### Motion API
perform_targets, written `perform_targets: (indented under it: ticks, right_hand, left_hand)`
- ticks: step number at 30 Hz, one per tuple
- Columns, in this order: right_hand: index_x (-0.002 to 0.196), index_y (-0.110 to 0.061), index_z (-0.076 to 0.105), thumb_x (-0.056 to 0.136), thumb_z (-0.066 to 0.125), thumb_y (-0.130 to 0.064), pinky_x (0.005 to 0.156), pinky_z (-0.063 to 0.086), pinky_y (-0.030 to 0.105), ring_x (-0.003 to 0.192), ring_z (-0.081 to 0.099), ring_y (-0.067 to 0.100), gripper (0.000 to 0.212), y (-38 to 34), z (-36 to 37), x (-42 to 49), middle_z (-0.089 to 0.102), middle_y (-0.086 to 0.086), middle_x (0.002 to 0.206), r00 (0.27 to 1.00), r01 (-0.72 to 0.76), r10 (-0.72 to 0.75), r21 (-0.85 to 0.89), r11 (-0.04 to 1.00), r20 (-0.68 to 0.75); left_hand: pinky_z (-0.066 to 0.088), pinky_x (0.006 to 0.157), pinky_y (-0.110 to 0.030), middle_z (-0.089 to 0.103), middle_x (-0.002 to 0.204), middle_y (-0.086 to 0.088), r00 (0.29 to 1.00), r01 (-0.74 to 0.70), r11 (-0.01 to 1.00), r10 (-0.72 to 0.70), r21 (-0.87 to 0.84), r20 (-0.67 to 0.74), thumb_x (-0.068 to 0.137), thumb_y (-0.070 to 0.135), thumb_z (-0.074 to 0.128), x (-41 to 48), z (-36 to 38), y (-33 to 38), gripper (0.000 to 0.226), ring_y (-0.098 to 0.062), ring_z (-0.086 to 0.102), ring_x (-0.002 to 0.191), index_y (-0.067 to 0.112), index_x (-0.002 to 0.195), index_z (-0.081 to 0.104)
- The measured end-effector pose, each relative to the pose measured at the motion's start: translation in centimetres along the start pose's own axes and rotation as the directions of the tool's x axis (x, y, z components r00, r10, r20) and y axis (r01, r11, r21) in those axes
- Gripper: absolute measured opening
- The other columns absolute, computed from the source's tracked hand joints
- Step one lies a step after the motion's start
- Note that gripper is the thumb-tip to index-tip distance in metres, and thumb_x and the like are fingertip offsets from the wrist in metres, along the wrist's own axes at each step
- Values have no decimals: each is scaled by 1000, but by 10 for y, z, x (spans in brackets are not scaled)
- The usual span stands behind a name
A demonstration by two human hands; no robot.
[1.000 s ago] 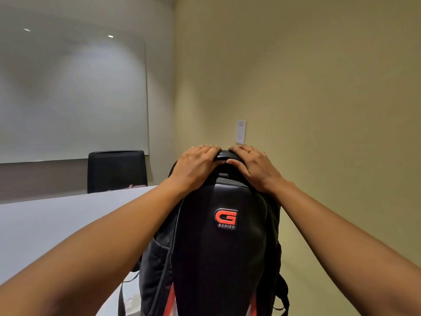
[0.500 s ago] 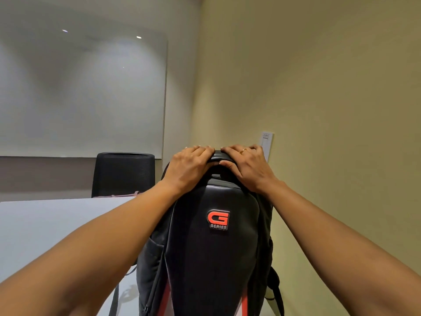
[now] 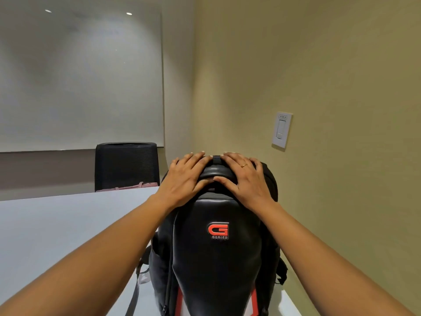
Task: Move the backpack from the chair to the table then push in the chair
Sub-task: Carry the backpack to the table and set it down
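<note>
A black backpack (image 3: 216, 258) with a red "G series" badge and red-white trim stands upright on the white table (image 3: 57, 229), near its right edge. My left hand (image 3: 184, 181) and my right hand (image 3: 245, 179) lie flat on the backpack's top, one on each side of its carry handle (image 3: 216, 172). The fingers of both are spread and the thumbs nearly meet below the handle. The backpack's base is cut off by the frame's lower edge. The chair it came from is out of view.
A black mesh chair (image 3: 126, 165) stands at the table's far end with a pink item (image 3: 127, 187) in front of it. A whiteboard (image 3: 79, 76) covers the back wall. The yellow wall close on the right carries a light switch (image 3: 281, 130).
Both hands have loosened from a curled grip on the carry handle to lying flat with fingers spread. The backpack now stands a little further onto the table.
</note>
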State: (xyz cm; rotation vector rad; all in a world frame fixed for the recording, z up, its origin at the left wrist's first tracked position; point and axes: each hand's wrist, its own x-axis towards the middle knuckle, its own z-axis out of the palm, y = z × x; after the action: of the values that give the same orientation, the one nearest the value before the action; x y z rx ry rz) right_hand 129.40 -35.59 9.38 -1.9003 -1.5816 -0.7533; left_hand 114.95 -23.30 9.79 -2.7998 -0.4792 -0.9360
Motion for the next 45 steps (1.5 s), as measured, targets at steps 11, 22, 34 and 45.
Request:
perform_targets:
  ticks: [11,22,34,45]
  right_hand:
    - [146,-25,-5,69,16,-77,105,11,67,142,-15,21,95,-39,32,-58,-13,0,156,711,-684,702,198,702,-32]
    - [146,-24,-6,70,17,-75,114,10,56,142,-12,17,94,2,57,-29,-12,-1,156,820,-566,563,279,776,100]
    - [144,-24,-13,94,27,-53,110,12,64,143,-10,22,71,43,78,25,-17,0,156,825,-437,376,53,898,421]
    - [143,-5,21,96,39,-23,114,22,39,139,23,27,53,-16,57,1,26,15,151,823,-556,561,326,765,88]
  left_hand:
    - [39,87,-41,41,138,-5,998,-28,1000,28,-4,51,66,81,-13,10,5,-16,98,-24,45,116,29,144,16]
    - [39,74,-40,50,125,-5,959,278,942,-262,189,-104,76,69,-3,-1,23,0,81,-25,48,102,28,143,20]
    - [37,84,-48,41,134,-10,867,498,838,-483,222,-122,88,62,25,12,34,36,71,-29,40,112,22,145,10]
    - [37,94,-60,38,139,-18,926,268,923,-326,276,191,86,67,22,26,4,25,81,-39,42,121,13,146,8]
